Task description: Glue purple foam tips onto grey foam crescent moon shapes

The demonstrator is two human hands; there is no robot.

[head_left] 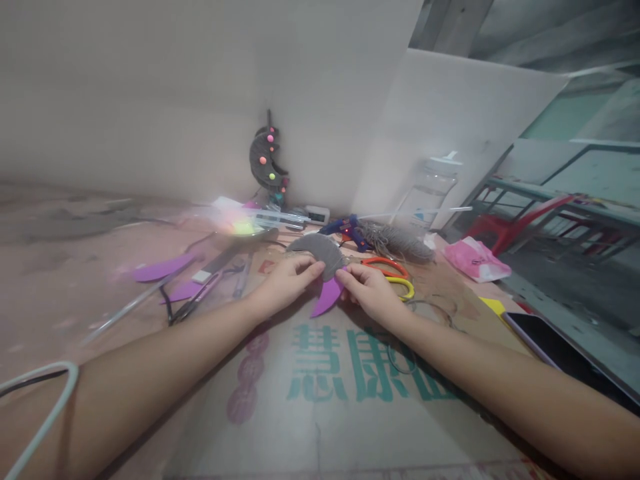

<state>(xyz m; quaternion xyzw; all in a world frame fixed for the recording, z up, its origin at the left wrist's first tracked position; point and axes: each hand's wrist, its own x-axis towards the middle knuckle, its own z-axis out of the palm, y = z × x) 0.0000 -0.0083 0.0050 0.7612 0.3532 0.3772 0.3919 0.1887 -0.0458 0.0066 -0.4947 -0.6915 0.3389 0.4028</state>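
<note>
Left hand [287, 283]: thumb and fingers pinching a matt grey crescent [325, 252]. Right hand [373, 290]: pinching a thin, pointed purple piece [328, 297] at the crescent's lower end. Both items: between the hands, above a brown cardboard sheet with green lettering [350, 440]. Just beyond right hand: orange loop handle [387, 267], yellow loop handle [411, 289]. Farther beyond: blue glue gun [354, 232], shaggy grey yarn bundle [400, 241]. Beyond left hand: dark crescent ornament with coloured balls [259, 159], upright.
</note>
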